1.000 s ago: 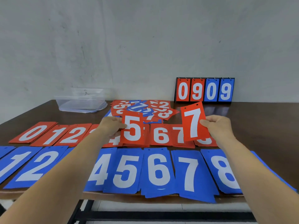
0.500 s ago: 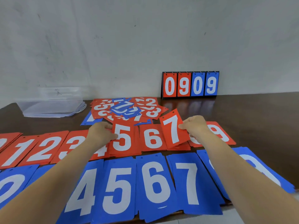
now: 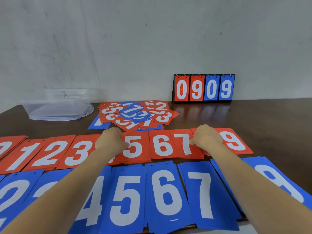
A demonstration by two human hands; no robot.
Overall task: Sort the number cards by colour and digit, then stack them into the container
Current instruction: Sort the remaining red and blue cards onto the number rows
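Observation:
Red number cards lie in a row by digit, with a row of blue number cards [image 3: 167, 191] nearer me. My left hand [image 3: 109, 141] pinches the left edge of the red 5 card [image 3: 135, 147], which lies flat on its stack. My right hand [image 3: 206, 139] holds the right edge of the red 7 card [image 3: 183, 144], flat beside the red 6 [image 3: 162, 146]. My arms hide the red 4 and red 8 stacks. A mixed pile of unsorted cards [image 3: 135, 114] sits behind the rows. The clear plastic container [image 3: 59, 105] stands at the back left.
A flip scoreboard [image 3: 203, 88] reading 0909 stands against the wall at the back right. The red 9 stack [image 3: 234, 141] lies right of my right hand. Blue stacks overhang the dark table's [image 3: 270, 124] near edge.
Both hands have come down: the red 5 and red 7 cards, held up a second ago, now lie flat on their matching stacks. The view has shifted closer and lower.

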